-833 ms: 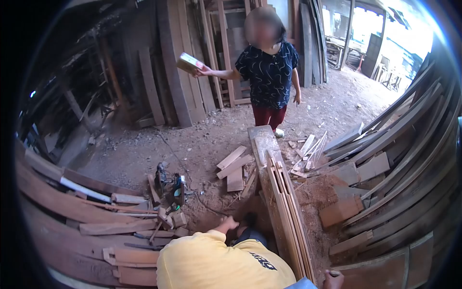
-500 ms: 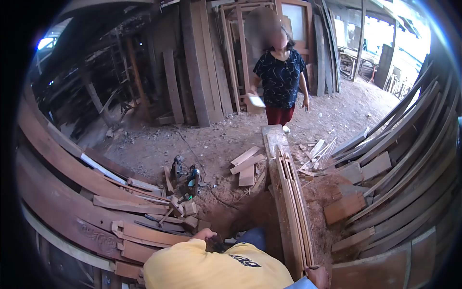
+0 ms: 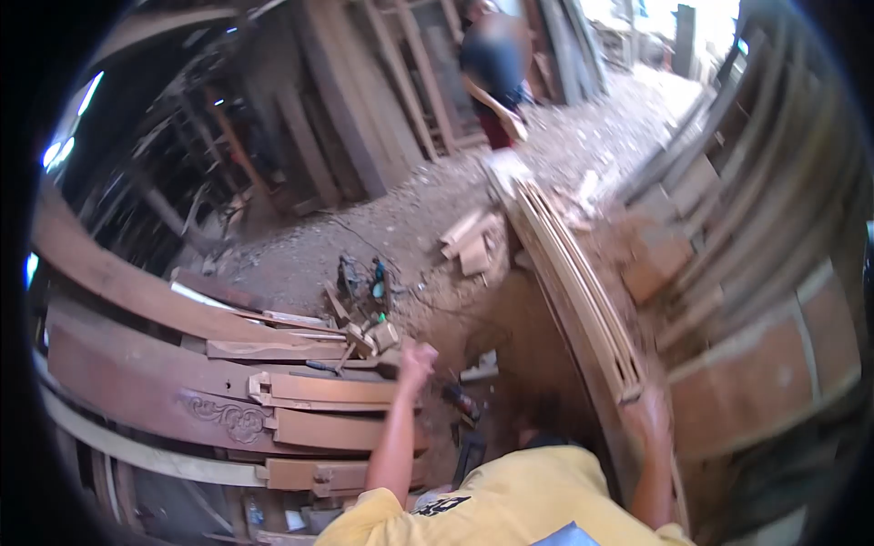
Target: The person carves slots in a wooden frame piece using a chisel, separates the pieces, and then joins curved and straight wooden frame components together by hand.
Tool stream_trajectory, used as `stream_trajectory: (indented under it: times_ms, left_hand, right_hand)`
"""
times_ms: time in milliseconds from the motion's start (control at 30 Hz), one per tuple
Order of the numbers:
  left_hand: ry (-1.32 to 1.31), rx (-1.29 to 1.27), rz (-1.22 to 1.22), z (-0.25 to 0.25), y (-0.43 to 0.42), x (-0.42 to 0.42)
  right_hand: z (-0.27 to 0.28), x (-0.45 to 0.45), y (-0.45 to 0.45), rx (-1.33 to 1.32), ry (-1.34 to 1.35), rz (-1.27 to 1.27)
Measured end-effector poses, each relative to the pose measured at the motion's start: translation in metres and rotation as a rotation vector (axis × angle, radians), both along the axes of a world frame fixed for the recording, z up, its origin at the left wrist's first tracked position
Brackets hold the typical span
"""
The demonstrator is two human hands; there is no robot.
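My left hand (image 3: 417, 359) is held out over the floor, near small wood blocks (image 3: 375, 338) and a hammer (image 3: 341, 362). Its fingers look loosely parted, and I see nothing held in them. My right hand (image 3: 648, 414) is at the near end of long, narrow wooden strips (image 3: 583, 282) lying side by side on a plank bench (image 3: 503, 171). Motion blur smears its fingers, so whether it grips the strips is unclear.
Cut timber with mortised ends (image 3: 332, 391) and a carved board (image 3: 228, 419) lie left. Power tools (image 3: 378, 278) and offcuts (image 3: 472, 246) are on the ground ahead. Boards (image 3: 746, 355) line the right side. A person (image 3: 496, 77) stands beyond the bench.
My view has tilted and shifted. My left hand has come forward and up from beside my body, arm stretched out. My right hand remains near the strips' close end. The other person has leaned or moved.
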State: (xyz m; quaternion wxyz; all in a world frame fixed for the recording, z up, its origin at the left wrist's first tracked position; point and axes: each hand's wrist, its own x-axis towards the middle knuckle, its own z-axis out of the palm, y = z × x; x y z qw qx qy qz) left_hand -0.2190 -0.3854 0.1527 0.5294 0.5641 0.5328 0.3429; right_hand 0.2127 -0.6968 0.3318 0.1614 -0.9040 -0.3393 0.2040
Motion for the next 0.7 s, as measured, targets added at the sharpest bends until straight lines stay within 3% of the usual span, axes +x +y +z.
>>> stream_trajectory:
  times_ms: [67, 100, 133, 200, 233, 267, 300, 333, 367, 400, 433, 467, 500, 633, 667, 700]
  left_hand:
    - [-0.781, -0.088, -0.008, 0.027, 0.05, -0.103]
    - [-0.657, -0.039, 0.343, 0.075, 0.051, -0.116]
    - [-0.791, 0.128, 0.414, 0.115, 0.075, -0.171]
    - [-0.823, 0.404, 0.707, 0.216, 0.047, -0.211]
    - [-0.835, 0.5, 0.783, 0.251, 0.028, -0.222]
    - [-0.868, 0.516, 0.729, 0.255, 0.027, -0.252]
    - [-0.891, 0.523, 0.683, 0.29, 0.032, -0.291]
    - [-0.792, 0.51, 0.51, 0.276, 0.049, -0.327]
    - [-0.694, 0.511, 0.436, 0.281, 0.043, -0.317]
    - [-0.801, 0.482, 0.353, 0.274, 0.03, -0.298]
    - [-0.712, 0.459, 0.416, 0.283, -0.01, -0.253]
    - [-0.633, 0.47, 0.482, 0.279, -0.053, -0.208]
    - [-0.561, 0.286, 0.316, 0.244, -0.068, -0.195]
    - [-0.246, -0.254, -0.251, -0.004, -0.17, -0.103]
    - [0.019, -0.325, -0.131, -0.021, -0.256, -0.058]
    - [0.177, -0.33, -0.233, -0.045, -0.32, -0.026]
  right_hand:
    - [-0.031, 0.001, -0.067, 0.142, -0.043, -0.079]
    - [-0.021, -0.003, -0.094, 0.337, 0.024, -0.142]
    - [0.03, -0.003, -0.114, 0.564, 0.054, -0.157]
    - [0.035, 0.0, -0.193, 0.869, -0.053, -0.179]
    - [0.05, -0.007, -0.236, 0.89, 0.053, -0.313]
    - [0.063, -0.014, -0.286, 0.88, 0.151, -0.476]
    - [0.086, -0.001, -0.3, 0.974, 0.087, -0.461]
    - [0.091, -0.009, -0.361, 1.025, -0.023, -0.523]
    - [0.107, -0.02, -0.393, 1.158, 0.034, -0.636]
    - [0.119, -0.031, -0.426, 1.262, 0.071, -0.783]
    - [0.122, -0.024, -0.45, 1.425, 0.066, -0.758]
    - [0.146, -0.028, -0.452, 1.614, 0.085, -0.708]
    - [0.171, -0.036, -0.459, 1.693, 0.017, -0.634]
    - [0.128, -0.042, -0.56, 1.757, -0.249, -0.573]
    - [0.126, -0.049, -0.587, 1.752, -0.279, -0.546]
    - [0.12, -0.053, -0.615, 1.738, -0.288, -0.572]
